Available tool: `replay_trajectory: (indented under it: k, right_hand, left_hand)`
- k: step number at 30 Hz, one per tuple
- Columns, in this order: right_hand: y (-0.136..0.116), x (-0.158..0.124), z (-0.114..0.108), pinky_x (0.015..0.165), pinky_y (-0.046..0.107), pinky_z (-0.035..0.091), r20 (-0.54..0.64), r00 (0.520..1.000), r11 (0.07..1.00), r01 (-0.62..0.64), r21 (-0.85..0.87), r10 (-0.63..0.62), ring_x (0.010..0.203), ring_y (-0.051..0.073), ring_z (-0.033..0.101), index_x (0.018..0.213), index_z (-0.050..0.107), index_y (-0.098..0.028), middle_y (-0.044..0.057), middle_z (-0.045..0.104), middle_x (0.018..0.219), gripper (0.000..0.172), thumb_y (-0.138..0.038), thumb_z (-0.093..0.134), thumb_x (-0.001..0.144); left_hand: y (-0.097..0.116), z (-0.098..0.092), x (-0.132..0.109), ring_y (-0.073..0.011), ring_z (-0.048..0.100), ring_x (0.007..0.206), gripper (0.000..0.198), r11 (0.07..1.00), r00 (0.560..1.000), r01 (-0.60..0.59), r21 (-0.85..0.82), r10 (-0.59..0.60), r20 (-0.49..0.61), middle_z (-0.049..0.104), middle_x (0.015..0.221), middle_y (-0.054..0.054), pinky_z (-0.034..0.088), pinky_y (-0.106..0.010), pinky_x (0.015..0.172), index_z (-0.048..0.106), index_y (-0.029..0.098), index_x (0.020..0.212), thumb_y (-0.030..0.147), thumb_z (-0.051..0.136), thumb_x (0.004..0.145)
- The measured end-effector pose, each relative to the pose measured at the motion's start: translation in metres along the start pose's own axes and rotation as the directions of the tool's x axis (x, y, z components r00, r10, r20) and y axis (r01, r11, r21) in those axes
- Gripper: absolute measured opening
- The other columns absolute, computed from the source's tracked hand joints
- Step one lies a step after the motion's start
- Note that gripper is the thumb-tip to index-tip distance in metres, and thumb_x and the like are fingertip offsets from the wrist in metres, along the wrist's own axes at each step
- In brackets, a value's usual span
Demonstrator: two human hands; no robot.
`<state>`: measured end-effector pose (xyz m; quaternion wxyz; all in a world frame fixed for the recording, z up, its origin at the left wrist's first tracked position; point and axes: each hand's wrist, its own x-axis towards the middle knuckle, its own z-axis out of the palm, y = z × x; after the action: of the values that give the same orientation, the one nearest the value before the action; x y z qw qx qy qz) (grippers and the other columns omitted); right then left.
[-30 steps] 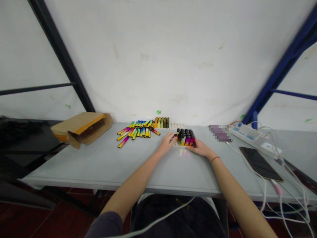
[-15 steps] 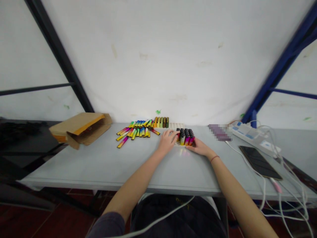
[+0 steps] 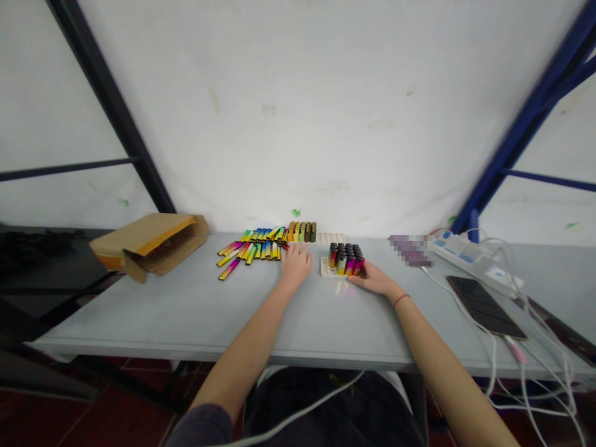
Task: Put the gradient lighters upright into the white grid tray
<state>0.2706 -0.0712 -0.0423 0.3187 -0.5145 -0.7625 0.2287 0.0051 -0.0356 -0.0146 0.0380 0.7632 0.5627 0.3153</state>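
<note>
Several slim tubes [image 3: 258, 249] in bright rainbow colours lie in a loose pile left of the middle. My left hand [image 3: 297, 264] reaches to the pile's right end, its fingers stretched over a reddish tube; its fingertips are partly hidden. To the right, a white tray [image 3: 327, 270] with round slots holds several upright tubes with black tops [image 3: 351, 265], pink, red and silvery-yellow. Slots on its left side show bare. My right hand [image 3: 375, 278] grips the tray's right side, thumb along the front edge and fingers hidden behind the tubes.
Behind the pile stands a block of upright orange-to-dark-green tubes [image 3: 302, 232], beside another white tray [image 3: 331, 238]. An open cardboard box [image 3: 149, 239] lies at left. On the right are a phone [image 3: 487, 305], a blurred purple item [image 3: 412, 250], a power strip [image 3: 479, 261] and loose white cables.
My left hand has left the tray's left side and moved left to the edge of the pile. My right hand stays at the tray. The view has shifted slightly.
</note>
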Motion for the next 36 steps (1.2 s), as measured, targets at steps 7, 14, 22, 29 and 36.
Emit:
replay_trajectory:
  k: [7, 14, 22, 29, 36]
  right_hand:
    - [0.000, 0.001, 0.000, 0.088, 0.043, 0.053, 0.016, 1.000, 1.000, 0.007, -0.004, -0.007, 0.096, 0.028, 0.064, 0.113, 0.053, -0.015, 0.013, 0.068, 0.109, 0.050, -0.048, 0.066, 0.078]
    - [-0.001, 0.001, -0.001, 0.089, 0.044, 0.052, 0.011, 1.000, 1.000, 0.001, 0.013, -0.001, 0.098, 0.029, 0.063, 0.113, 0.053, -0.016, 0.013, 0.068, 0.109, 0.050, -0.047, 0.068, 0.077]
    - [0.000, 0.001, 0.000, 0.090, 0.043, 0.052, 0.008, 1.000, 0.999, 0.003, 0.033, -0.004, 0.098, 0.028, 0.064, 0.114, 0.053, -0.017, 0.012, 0.068, 0.109, 0.049, -0.046, 0.068, 0.078]
    - [-0.001, 0.000, -0.001, 0.089, 0.042, 0.052, 0.012, 1.000, 0.999, 0.002, 0.032, -0.003, 0.098, 0.028, 0.064, 0.114, 0.053, -0.016, 0.012, 0.069, 0.107, 0.050, -0.047, 0.068, 0.078]
    - [0.000, 0.001, 0.000, 0.086, 0.042, 0.053, 0.009, 1.000, 1.000, -0.019, -0.002, 0.019, 0.094, 0.028, 0.064, 0.111, 0.055, -0.016, 0.012, 0.068, 0.106, 0.047, -0.046, 0.068, 0.077]
  left_hand:
    - [0.002, -0.026, -0.002, -0.0266, 0.060, 0.106, 0.039, 0.940, 0.965, 0.110, 0.324, -0.179, 0.192, 0.062, 0.121, -0.012, 0.042, -0.043, 0.094, 0.071, 0.019, 0.104, 0.031, 0.035, 0.096]
    - [0.000, -0.025, -0.001, -0.0284, 0.057, 0.110, 0.035, 0.919, 0.965, 0.185, 0.348, -0.237, 0.114, 0.063, 0.117, -0.014, 0.043, -0.042, 0.088, 0.069, 0.020, 0.108, 0.028, 0.038, 0.095]
    - [0.000, -0.014, 0.000, -0.0285, 0.055, 0.113, 0.034, 0.921, 0.969, 0.162, 0.354, -0.216, 0.118, 0.061, 0.120, -0.014, 0.041, -0.042, 0.092, 0.066, 0.022, 0.116, 0.020, 0.041, 0.093]
    - [0.001, -0.015, -0.001, -0.0317, 0.054, 0.116, 0.039, 0.933, 0.953, 0.174, 0.314, -0.240, 0.185, 0.060, 0.122, -0.019, 0.045, -0.042, 0.093, 0.065, 0.013, 0.113, 0.038, 0.041, 0.095]
    - [-0.007, -0.011, 0.002, -0.0290, 0.061, 0.109, 0.028, 0.956, 0.952, 0.202, 0.212, -0.242, 0.188, 0.064, 0.115, -0.020, 0.046, -0.037, 0.091, 0.062, 0.010, 0.110, 0.027, 0.048, 0.093]
